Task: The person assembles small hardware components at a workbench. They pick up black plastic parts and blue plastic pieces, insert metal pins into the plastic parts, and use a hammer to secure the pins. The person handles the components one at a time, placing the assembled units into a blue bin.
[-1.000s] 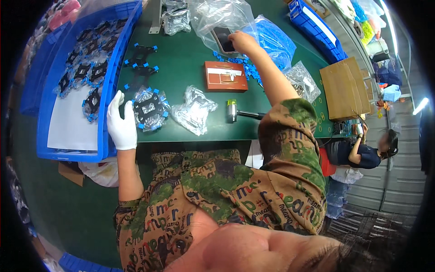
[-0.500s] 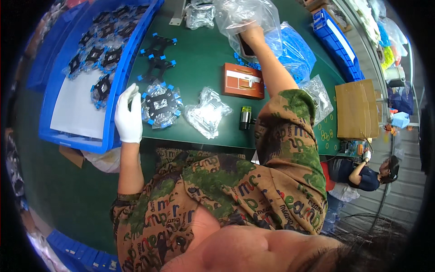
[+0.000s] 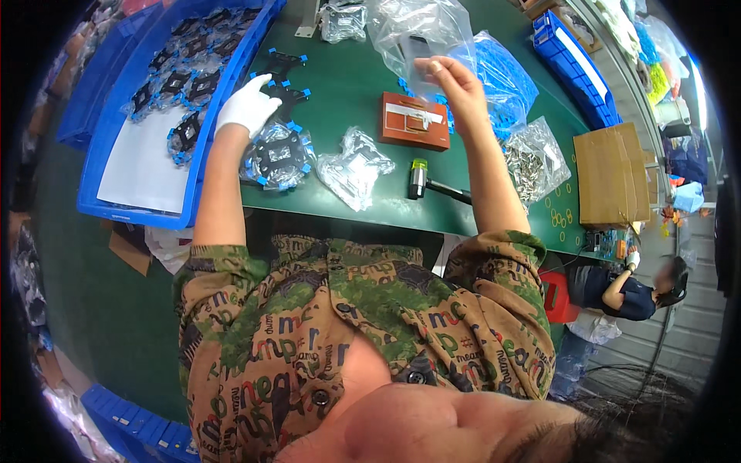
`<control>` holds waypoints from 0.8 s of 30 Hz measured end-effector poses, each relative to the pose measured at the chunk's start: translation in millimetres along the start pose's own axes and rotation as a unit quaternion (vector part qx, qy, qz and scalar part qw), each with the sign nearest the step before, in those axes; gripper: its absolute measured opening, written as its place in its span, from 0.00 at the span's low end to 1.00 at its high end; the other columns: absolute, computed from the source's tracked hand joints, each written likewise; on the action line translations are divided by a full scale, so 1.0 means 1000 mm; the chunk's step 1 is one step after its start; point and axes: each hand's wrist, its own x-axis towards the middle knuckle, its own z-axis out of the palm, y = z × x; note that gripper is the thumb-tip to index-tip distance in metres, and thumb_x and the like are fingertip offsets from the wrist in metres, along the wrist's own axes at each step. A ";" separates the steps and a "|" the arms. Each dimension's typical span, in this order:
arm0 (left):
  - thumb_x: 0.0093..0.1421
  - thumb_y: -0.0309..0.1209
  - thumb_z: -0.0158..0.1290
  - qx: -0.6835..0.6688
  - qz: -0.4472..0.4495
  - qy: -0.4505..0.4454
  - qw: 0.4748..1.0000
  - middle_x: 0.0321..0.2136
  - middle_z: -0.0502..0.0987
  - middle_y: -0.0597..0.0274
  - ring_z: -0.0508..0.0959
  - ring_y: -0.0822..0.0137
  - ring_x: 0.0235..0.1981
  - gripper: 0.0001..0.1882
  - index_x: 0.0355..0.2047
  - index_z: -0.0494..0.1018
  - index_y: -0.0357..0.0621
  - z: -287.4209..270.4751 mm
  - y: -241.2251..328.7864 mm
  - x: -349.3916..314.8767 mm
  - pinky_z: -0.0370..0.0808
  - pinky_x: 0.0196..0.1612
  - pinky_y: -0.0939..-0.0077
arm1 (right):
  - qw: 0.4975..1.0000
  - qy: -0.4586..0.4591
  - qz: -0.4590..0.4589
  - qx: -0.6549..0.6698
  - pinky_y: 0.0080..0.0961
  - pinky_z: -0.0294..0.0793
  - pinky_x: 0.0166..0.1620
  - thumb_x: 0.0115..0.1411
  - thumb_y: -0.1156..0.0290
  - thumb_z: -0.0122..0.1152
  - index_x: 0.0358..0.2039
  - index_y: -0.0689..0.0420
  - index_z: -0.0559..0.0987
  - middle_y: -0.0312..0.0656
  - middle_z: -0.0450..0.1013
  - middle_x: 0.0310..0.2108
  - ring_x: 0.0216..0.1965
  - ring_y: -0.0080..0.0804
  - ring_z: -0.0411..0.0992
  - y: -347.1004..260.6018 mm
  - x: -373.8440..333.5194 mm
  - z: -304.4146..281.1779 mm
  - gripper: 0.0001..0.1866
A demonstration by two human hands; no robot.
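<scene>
My left hand (image 3: 248,108), in a white glove, is over the black frames with blue tips (image 3: 287,63), its thumb and fingers apart. Just below it lies a bagged black frame (image 3: 278,157). My bare right hand (image 3: 457,83) is raised, thumb and fingers pinched on a thin translucent plastic piece (image 3: 421,81); a dark rectangular part shows at its upper end. Behind this hand sits a large clear plastic bag (image 3: 386,27). Nearest below are a reddish-brown box (image 3: 414,133) and a small mallet (image 3: 418,179) with a yellow-green end.
A blue bin (image 3: 197,181) at left holds several bagged black frames. Silvery parts in clear plastic (image 3: 355,170) lie centrally. At right are a blue bag (image 3: 505,77), a bag of small metal parts (image 3: 529,170), and a cardboard box (image 3: 614,177). Another person (image 3: 629,293) works far right.
My right hand has come out of the large clear bag toward me, pinching the thin translucent piece. My left hand has moved up and right, from beside the bin to the black frames.
</scene>
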 end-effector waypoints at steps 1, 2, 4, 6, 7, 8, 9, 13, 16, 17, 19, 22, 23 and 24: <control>0.61 0.37 0.65 -0.059 0.006 0.000 0.998 0.43 0.84 0.56 0.82 0.62 0.45 0.33 0.67 0.71 0.53 0.007 -0.009 0.006 0.77 0.54 0.68 | 1.000 -0.002 -0.020 -0.002 0.22 0.76 0.50 0.72 0.64 0.60 0.50 0.58 0.84 0.33 0.82 0.44 0.45 0.20 0.76 -0.009 -0.010 0.014 0.13; 0.61 0.36 0.65 -0.115 0.012 0.002 0.993 0.43 0.84 0.56 0.82 0.65 0.45 0.33 0.66 0.71 0.51 0.009 -0.015 0.012 0.77 0.53 0.70 | 0.999 -0.044 -0.019 0.002 0.22 0.77 0.50 0.72 0.65 0.60 0.50 0.57 0.84 0.33 0.82 0.44 0.46 0.20 0.76 -0.014 -0.016 0.021 0.13; 0.59 0.30 0.67 -0.247 0.008 0.009 0.969 0.42 0.85 0.56 0.82 0.71 0.42 0.33 0.65 0.73 0.46 0.004 -0.008 0.010 0.78 0.51 0.74 | 0.990 -0.077 -0.083 -0.078 0.24 0.76 0.53 0.71 0.68 0.60 0.50 0.58 0.83 0.36 0.81 0.46 0.49 0.22 0.76 -0.029 -0.029 0.043 0.12; 0.59 0.31 0.67 -0.231 0.047 0.102 0.966 0.42 0.85 0.56 0.82 0.70 0.42 0.31 0.63 0.74 0.46 0.001 -0.007 0.003 0.78 0.51 0.73 | 0.970 -0.121 -0.165 -0.134 0.28 0.75 0.56 0.70 0.71 0.60 0.50 0.58 0.83 0.39 0.81 0.49 0.53 0.28 0.77 -0.039 -0.038 0.070 0.11; 0.60 0.31 0.67 -0.222 0.066 0.148 0.961 0.42 0.85 0.56 0.82 0.69 0.41 0.30 0.63 0.75 0.46 -0.001 -0.007 -0.001 0.78 0.50 0.72 | 0.952 -0.136 -0.229 -0.152 0.30 0.75 0.57 0.69 0.72 0.61 0.49 0.58 0.83 0.41 0.81 0.50 0.54 0.34 0.78 -0.038 -0.039 0.085 0.10; 0.61 0.32 0.67 -0.230 0.077 0.197 0.950 0.42 0.85 0.56 0.82 0.69 0.42 0.27 0.61 0.77 0.45 -0.005 -0.004 -0.004 0.77 0.51 0.73 | 0.912 -0.145 -0.309 -0.228 0.35 0.74 0.58 0.66 0.72 0.63 0.46 0.58 0.82 0.43 0.80 0.52 0.56 0.45 0.77 -0.034 -0.036 0.104 0.09; 0.62 0.32 0.66 -0.209 0.067 0.249 0.943 0.44 0.84 0.55 0.82 0.68 0.44 0.25 0.59 0.77 0.43 -0.012 0.001 -0.012 0.77 0.52 0.73 | 0.894 -0.164 -0.360 -0.210 0.40 0.75 0.57 0.65 0.68 0.64 0.44 0.56 0.81 0.43 0.80 0.48 0.54 0.44 0.77 -0.035 -0.035 0.120 0.09; 0.64 0.25 0.63 -0.412 0.099 0.322 0.847 0.52 0.80 0.50 0.80 0.62 0.52 0.26 0.60 0.72 0.31 -0.035 0.001 -0.043 0.74 0.59 0.71 | 0.810 -0.240 -0.451 -0.287 0.38 0.72 0.60 0.64 0.66 0.64 0.43 0.52 0.81 0.38 0.79 0.48 0.56 0.39 0.76 -0.023 -0.038 0.161 0.09; 0.63 0.22 0.62 -0.450 0.057 0.270 0.850 0.51 0.80 0.51 0.80 0.63 0.51 0.26 0.60 0.71 0.28 -0.048 -0.001 -0.081 0.75 0.59 0.72 | 0.786 -0.314 -0.438 -0.303 0.44 0.70 0.63 0.65 0.63 0.62 0.44 0.50 0.82 0.36 0.78 0.51 0.61 0.36 0.73 -0.012 -0.041 0.168 0.09; 0.63 0.22 0.62 -0.454 0.050 0.238 0.857 0.51 0.80 0.51 0.80 0.64 0.50 0.26 0.60 0.71 0.28 -0.047 -0.003 -0.092 0.75 0.58 0.73 | 0.774 -0.331 -0.440 -0.312 0.45 0.69 0.63 0.66 0.63 0.62 0.44 0.50 0.82 0.36 0.78 0.52 0.62 0.36 0.72 -0.011 -0.041 0.166 0.10; 0.63 0.21 0.62 -0.467 0.052 0.181 0.864 0.49 0.80 0.54 0.80 0.68 0.48 0.26 0.61 0.71 0.30 -0.036 -0.007 -0.100 0.76 0.55 0.76 | 0.781 -0.327 -0.432 -0.312 0.48 0.68 0.65 0.66 0.60 0.63 0.46 0.50 0.83 0.36 0.78 0.52 0.63 0.36 0.71 -0.010 -0.041 0.161 0.12; 0.64 0.21 0.62 -0.452 0.034 0.110 0.885 0.48 0.80 0.56 0.79 0.73 0.47 0.25 0.62 0.72 0.34 -0.018 -0.006 -0.103 0.76 0.51 0.79 | 0.795 -0.292 -0.436 -0.305 0.46 0.69 0.63 0.65 0.58 0.66 0.47 0.51 0.83 0.36 0.78 0.51 0.61 0.37 0.72 -0.019 -0.040 0.145 0.15; 0.65 0.22 0.60 -0.408 0.050 0.083 0.908 0.47 0.81 0.58 0.80 0.73 0.46 0.25 0.62 0.72 0.35 -0.015 -0.006 -0.102 0.76 0.51 0.79 | 0.802 -0.288 -0.425 -0.305 0.45 0.69 0.63 0.65 0.58 0.66 0.47 0.51 0.83 0.36 0.78 0.50 0.60 0.37 0.72 -0.022 -0.041 0.138 0.15; 0.66 0.23 0.60 -0.406 0.053 0.050 0.911 0.46 0.82 0.58 0.80 0.73 0.46 0.25 0.63 0.72 0.36 -0.013 -0.005 -0.100 0.77 0.51 0.79 | 0.809 -0.284 -0.414 -0.305 0.44 0.69 0.62 0.65 0.58 0.66 0.46 0.51 0.83 0.36 0.79 0.50 0.59 0.37 0.73 -0.024 -0.044 0.131 0.15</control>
